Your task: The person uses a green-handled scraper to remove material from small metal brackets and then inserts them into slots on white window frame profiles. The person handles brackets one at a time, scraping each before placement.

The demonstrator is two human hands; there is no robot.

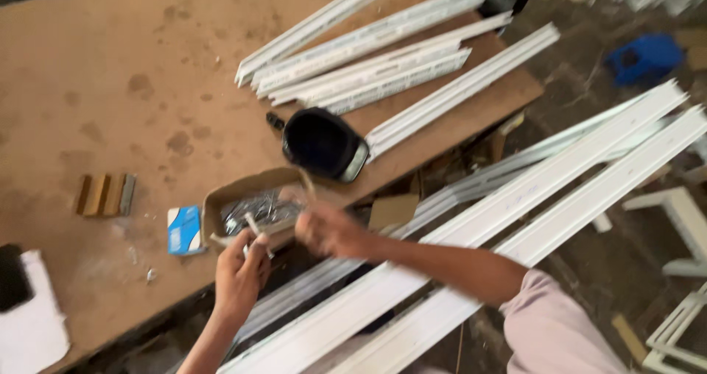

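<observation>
Plainly, a moment with several small hazards, set out by part:

Left hand: left hand [239, 271] sits at about seven o'clock of the view, fingers curled and pinching a few screws [254, 230] at the fingertips; they stand up loosely, so one could slip out and drop between the white profiles [471, 234] below.

Right hand: right hand [328, 230] is blurred, at about six o'clock, just beside the cardboard box [250, 197]; whether it is closed on anything I cannot tell; a hand on the move this close to the flap could knock the box.

Box: open, filled with grey metal screws, resting right at the table edge [110, 300]; a push toward five o'clock could tip it off and scatter the contents over the floor.

Screw points: sharp ends face the palm and fingers; a hasty grab into the pile could prick the skin.

Black container [320, 142]: lies near the same edge, at one o'clock from the box, touching a white profile; a sweep of the forearm could send it over.

Long profiles: two lie across the gap under the arms, running toward two o'clock; leaning on them could shift them, I judge.

Small blue packet [184, 229]: just beside the box at nine o'clock; light enough to be brushed away.

Wooden blocks [104, 194]: well apart, at nine o'clock; no risk seen.
</observation>
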